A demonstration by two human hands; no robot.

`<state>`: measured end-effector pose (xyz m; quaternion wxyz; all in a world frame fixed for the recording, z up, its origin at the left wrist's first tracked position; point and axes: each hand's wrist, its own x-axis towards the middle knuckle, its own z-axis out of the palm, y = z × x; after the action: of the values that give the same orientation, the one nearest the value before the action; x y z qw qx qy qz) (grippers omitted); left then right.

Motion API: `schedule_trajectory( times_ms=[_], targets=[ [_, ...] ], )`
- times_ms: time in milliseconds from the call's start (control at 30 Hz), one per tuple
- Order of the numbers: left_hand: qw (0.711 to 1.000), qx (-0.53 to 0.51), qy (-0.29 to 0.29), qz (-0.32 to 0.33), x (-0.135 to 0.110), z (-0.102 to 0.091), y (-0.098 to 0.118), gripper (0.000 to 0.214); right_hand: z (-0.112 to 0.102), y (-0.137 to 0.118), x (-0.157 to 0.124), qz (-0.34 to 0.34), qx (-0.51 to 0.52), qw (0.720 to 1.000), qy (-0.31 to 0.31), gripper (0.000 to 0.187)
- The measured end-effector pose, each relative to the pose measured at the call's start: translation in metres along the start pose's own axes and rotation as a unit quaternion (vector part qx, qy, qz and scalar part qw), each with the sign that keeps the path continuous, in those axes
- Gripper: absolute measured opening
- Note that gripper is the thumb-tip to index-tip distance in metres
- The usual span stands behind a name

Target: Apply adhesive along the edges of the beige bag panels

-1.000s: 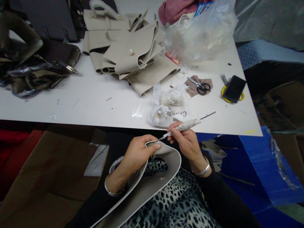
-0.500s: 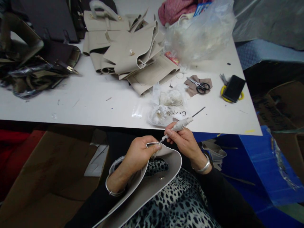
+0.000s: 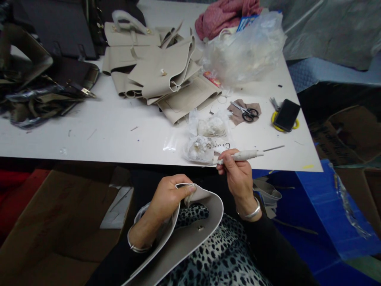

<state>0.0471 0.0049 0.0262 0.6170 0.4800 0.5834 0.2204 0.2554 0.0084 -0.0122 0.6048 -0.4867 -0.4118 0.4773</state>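
The left hand (image 3: 168,198) stayed closed on the curved edge of the beige leather panel (image 3: 190,234), thumb and fingers pinching the folded rim just as a second before; the panel lay across the lap, below the near edge of the white table (image 3: 98,135). The right hand (image 3: 236,174) had changed: earlier its white-handled tool (image 3: 239,156) touched the panel's rim beside the left thumb, but now the hand had lifted away toward the table edge, still gripping the tool, which lay nearly level with its tip pointing left, apart from the panel. Just beyond it sat small plastic bags (image 3: 205,139) of pale fittings; dark handwriting on one began with what looked like "Cr", the rest unreadable. Farther right lay scissors (image 3: 245,112) and a black phone (image 3: 286,115).
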Motion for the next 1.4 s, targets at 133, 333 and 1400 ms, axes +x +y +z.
schedule_trajectory(
  times_ms=[133,333,1400],
  targets=[
    [0.997,-0.002,0.076,0.010,-0.013,-0.014,0.008,0.019,-0.004,0.007,0.007,-0.073,-0.133,0.985,0.083,0.021],
    [0.931,0.196,0.301,0.063,-0.059,-0.042,0.034,0.018,-0.003,0.012,0.008,-0.145,-0.213,0.965,0.041,0.017],
    [0.998,0.020,0.059,-0.018,-0.005,-0.022,-0.009,0.020,-0.001,0.018,0.007,-0.158,-0.253,0.954,0.025,0.020]
  ],
)
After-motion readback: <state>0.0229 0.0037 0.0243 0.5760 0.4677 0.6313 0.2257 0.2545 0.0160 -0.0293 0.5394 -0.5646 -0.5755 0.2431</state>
